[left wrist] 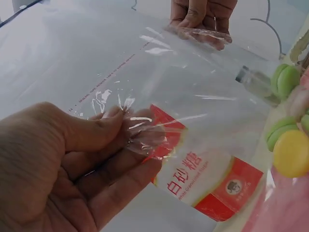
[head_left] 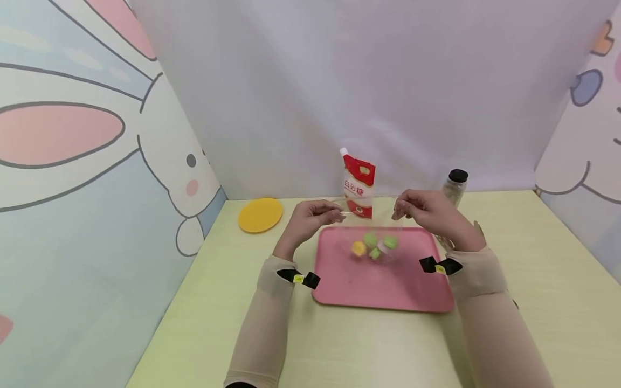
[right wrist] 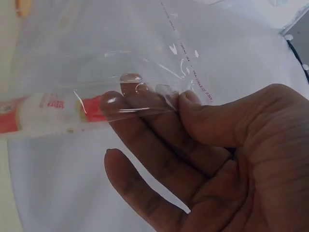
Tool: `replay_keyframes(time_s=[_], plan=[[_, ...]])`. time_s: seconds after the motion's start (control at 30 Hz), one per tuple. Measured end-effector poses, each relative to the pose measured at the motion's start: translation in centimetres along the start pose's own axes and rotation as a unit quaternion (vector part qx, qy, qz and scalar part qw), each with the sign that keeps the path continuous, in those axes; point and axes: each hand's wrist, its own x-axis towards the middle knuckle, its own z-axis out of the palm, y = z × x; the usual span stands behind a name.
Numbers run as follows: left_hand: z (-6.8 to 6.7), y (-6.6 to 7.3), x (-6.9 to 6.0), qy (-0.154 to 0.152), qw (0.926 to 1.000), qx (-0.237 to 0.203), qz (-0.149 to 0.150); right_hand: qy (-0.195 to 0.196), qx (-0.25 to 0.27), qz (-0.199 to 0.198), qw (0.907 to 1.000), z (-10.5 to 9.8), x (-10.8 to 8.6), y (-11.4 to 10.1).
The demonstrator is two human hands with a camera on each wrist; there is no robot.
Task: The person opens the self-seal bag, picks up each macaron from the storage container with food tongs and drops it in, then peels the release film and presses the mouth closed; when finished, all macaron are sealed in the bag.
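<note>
A clear plastic bag (left wrist: 203,92) with a thin line of red print hangs between my hands above the pink tray. Its left upper edge is pinched between the thumb and fingers of my left hand (head_left: 312,220). My right hand (head_left: 434,215) pinches the opposite edge, thumb against forefinger, as the right wrist view shows. Low in the bag lie several macarons: green macarons (left wrist: 286,81), a yellow macaron (left wrist: 291,153) and a pale one (head_left: 385,246). Through the film I see a red and white sugar pouch (head_left: 358,186) standing behind.
The pink tray (head_left: 383,291) lies on the pale table beneath the bag. A yellow plate (head_left: 260,215) is at the back left. Behind my right hand stands a glass jar (head_left: 454,187) with a black lid. A pale curtain (head_left: 339,97) hangs along the table's back.
</note>
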Motion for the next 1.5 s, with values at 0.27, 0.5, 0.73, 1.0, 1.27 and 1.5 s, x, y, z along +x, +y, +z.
replay_keyframes(time_s=[0.27,0.5,0.73,1.0,1.27,1.5], plan=[[0.1,-0.2,-0.2,0.044,0.9990,0.007,0.007,-0.082,0.009,0.033,0.9960,1.1,0.4,0.5],[-0.4,0.8,-0.5,0.024,0.9994,0.007,0.024,-0.043,0.001,-0.011,0.9990,1.7,0.6,1.0],[-0.9,1.4,-1.0,0.013,0.9997,-0.009,0.019,-0.047,0.070,-0.019,0.9963,1.6,0.7,0.7],[-0.7,0.0,-0.2,0.003,0.9999,-0.015,0.000,-0.034,0.045,-0.007,0.9984,1.8,0.8,1.4],[-0.4,0.3,-0.1,-0.011,0.9992,-0.029,0.026,-0.024,0.047,-0.017,0.9985,1.4,0.8,0.7],[-0.1,0.6,-0.1,-0.001,0.9986,-0.053,0.010,-0.011,0.025,-0.043,0.9987,1.0,0.6,-0.2]])
